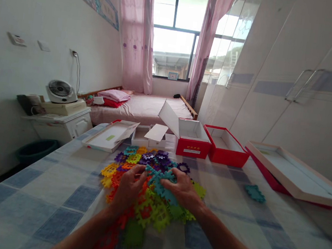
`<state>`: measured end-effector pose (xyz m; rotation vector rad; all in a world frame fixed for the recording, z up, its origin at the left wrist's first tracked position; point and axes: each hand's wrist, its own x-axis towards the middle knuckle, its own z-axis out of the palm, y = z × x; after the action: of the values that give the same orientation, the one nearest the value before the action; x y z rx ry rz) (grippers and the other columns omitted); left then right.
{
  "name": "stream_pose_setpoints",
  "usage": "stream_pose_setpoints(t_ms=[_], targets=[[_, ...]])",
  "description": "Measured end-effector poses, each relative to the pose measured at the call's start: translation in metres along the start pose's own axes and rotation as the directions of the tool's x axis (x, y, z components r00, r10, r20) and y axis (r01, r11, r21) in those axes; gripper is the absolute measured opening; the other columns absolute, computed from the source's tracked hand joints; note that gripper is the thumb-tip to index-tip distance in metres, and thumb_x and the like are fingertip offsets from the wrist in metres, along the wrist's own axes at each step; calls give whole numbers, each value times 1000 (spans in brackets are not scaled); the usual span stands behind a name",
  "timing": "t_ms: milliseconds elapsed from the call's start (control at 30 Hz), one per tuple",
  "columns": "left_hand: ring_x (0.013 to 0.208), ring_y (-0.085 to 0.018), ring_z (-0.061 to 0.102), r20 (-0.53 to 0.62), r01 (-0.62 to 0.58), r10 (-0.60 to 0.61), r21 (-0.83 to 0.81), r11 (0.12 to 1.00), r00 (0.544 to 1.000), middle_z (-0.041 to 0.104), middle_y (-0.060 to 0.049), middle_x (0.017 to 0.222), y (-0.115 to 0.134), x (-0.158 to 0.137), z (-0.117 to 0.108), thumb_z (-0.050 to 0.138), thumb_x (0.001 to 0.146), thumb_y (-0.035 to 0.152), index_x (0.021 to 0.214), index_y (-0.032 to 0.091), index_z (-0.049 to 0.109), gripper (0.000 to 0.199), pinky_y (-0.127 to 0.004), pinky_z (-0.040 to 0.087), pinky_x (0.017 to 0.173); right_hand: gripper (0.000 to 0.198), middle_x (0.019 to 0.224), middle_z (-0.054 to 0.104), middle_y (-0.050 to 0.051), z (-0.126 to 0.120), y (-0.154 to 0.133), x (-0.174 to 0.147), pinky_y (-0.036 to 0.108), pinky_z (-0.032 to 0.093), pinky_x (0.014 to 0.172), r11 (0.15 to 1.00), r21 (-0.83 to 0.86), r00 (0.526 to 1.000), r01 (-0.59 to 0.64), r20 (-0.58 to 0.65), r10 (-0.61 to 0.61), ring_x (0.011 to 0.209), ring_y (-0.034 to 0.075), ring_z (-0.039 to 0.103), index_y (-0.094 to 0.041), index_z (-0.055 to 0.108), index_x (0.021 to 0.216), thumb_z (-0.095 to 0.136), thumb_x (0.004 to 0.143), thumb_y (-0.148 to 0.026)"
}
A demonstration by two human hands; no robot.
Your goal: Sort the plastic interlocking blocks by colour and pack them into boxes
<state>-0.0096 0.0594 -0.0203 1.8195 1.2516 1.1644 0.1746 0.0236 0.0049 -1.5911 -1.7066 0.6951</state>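
A heap of flat plastic interlocking pieces (136, 165) in purple, yellow, orange, green and red lies on the blue-checked tablecloth (53, 203). My left hand (128, 188) and my right hand (184, 189) are over the heap, both closed on a cluster of joined teal pieces (161, 179) held between them. A single teal piece (254, 192) lies apart on the cloth to the right.
At the table's far edge stand two red boxes (226, 152), an open white box (149, 136) and a flat lid (107, 135). A long tray-like lid (295, 177) sits at right. Beyond are a bed, a cabinet with a fan (59, 91), and wardrobes.
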Motion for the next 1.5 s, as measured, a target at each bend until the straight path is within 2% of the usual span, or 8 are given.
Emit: stream_pose_setpoints(t_ms=[133, 300, 500, 667, 833, 1067, 1300, 1500], targets=[[58, -14, 57, 1, 95, -95, -84, 992, 996, 62, 1, 70, -12, 1, -8, 51, 77, 44, 90, 17, 58, 31, -22, 45, 49, 28, 72, 61, -1, -58, 40, -9, 22, 38, 57, 997, 36, 985, -64, -159, 69, 64, 13, 55, -17, 58, 84, 49, 80, -43], [56, -15, 58, -16, 148, -151, -101, 984, 988, 64, 2, 68, -26, 5, -13, 60, 66, 52, 89, 17, 61, 41, -21, 45, 48, 33, 71, 63, 2, -136, 110, -26, 24, 39, 59, 886, -296, 881, -356, -423, 213, 66, 16, 59, -17, 59, 80, 45, 81, -46], [60, -17, 61, 1, 158, -158, -80, 984, 987, 66, 1, 68, -28, 7, -13, 62, 61, 55, 88, 19, 63, 45, -22, 47, 51, 34, 82, 65, 8, -170, 138, -47, 30, 41, 66, 790, -385, 833, -478, -483, 269, 76, 22, 60, -16, 62, 82, 46, 81, -46], [64, -16, 61, 45, 99, -97, -57, 993, 994, 67, -1, 74, -18, 2, -11, 56, 69, 50, 87, 18, 62, 37, -24, 49, 56, 30, 107, 57, 15, -153, 118, -44, 38, 36, 88, 672, -638, 854, -376, -520, -16, 105, 28, 50, -13, 61, 100, 51, 80, -34], [66, -16, 60, 47, 55, -52, -49, 997, 998, 65, 0, 75, -14, 1, -9, 54, 73, 43, 86, 18, 61, 29, -25, 49, 60, 28, 96, 58, 5, -83, 64, -21, 28, 41, 80, 894, -447, 983, 26, -149, -103, 86, 17, 55, -19, 63, 100, 44, 88, -36], [67, -14, 60, 76, 38, -35, -40, 998, 996, 64, 1, 76, -20, 0, -9, 52, 78, 42, 86, 19, 60, 26, -23, 49, 62, 36, 99, 54, 8, 4, 14, -4, 37, 35, 85, 773, -605, 975, 193, 28, -222, 98, 25, 45, -20, 64, 92, 68, 70, -48], [69, -15, 61, 75, 25, -22, -44, 999, 997, 65, 1, 78, -22, 1, -8, 52, 79, 38, 87, 20, 60, 22, -22, 48, 58, 16, 95, 57, 2, 14, 19, -3, 32, 34, 83, 922, -280, 961, 268, 13, -276, 96, 19, 46, -20, 60, 83, 68, 72, -27], [64, -14, 59, 76, 49, -43, -74, 996, 996, 64, 2, 75, -17, -1, -9, 52, 78, 38, 84, 20, 60, 21, -22, 48, 54, 19, 70, 52, -4, -20, 22, 4, 23, 37, 60, 975, 208, 995, 80, -69, -66, 62, 11, 47, -18, 52, 83, 49, 82, -36]])
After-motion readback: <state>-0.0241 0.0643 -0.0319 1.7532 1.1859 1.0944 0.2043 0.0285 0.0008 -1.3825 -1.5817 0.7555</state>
